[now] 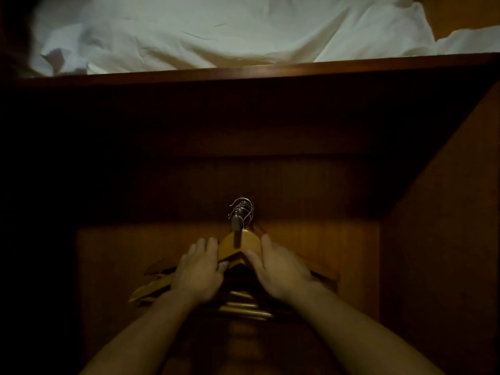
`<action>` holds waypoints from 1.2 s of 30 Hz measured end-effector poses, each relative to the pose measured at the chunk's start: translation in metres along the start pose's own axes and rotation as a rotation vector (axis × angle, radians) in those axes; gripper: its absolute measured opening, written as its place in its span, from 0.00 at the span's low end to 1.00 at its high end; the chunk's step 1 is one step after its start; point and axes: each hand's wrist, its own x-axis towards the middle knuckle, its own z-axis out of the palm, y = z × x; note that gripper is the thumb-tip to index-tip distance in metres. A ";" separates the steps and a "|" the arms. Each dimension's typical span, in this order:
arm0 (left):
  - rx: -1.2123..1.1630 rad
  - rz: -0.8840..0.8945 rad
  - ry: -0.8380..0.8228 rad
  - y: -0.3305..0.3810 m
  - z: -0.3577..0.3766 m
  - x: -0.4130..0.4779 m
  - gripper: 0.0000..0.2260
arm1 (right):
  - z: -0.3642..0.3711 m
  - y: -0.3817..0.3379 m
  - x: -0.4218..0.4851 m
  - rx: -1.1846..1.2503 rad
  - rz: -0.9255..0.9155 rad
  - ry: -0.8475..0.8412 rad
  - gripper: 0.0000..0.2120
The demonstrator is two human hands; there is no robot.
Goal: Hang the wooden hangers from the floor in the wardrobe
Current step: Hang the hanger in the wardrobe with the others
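Two hands clasp a bunch of hangers at a wardrobe rail.
Dark brown grained wooden wardrobe (433,239); above the short round metal rail (236,221), crumpled white cloth (216,31) lies on the shelf (243,74). Smooth honey-coloured wooden hangers (232,246) sit just below the rail, with the left hand (198,274) and right hand (281,272) each a grip curled round a sloping shoulder. Thin wire hooks (244,205) loop over the rail.

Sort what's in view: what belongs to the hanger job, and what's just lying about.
Job: light-brown wooden hangers with silver wire hooks, gripped by the left hand and right hand; grey metal rail; dark wooden wardrobe.
Lying about: crumpled white fabric on the upper shelf.
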 end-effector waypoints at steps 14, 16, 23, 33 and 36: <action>-0.080 -0.023 -0.194 -0.012 0.006 -0.016 0.29 | 0.017 0.000 -0.017 -0.273 0.009 0.072 0.27; -0.049 -0.038 -0.211 -0.013 0.004 -0.017 0.30 | 0.017 0.000 -0.020 -0.277 0.024 0.062 0.27; 0.044 -0.071 -0.305 -0.027 -0.009 -0.026 0.36 | 0.009 -0.007 -0.033 -0.281 0.023 0.145 0.21; 0.127 -0.065 -0.311 -0.043 -0.035 -0.053 0.41 | 0.017 -0.043 -0.046 -0.289 -0.038 -0.086 0.20; 0.143 -0.109 -0.304 -0.045 -0.047 -0.070 0.41 | 0.019 -0.049 -0.051 -0.281 -0.053 -0.124 0.22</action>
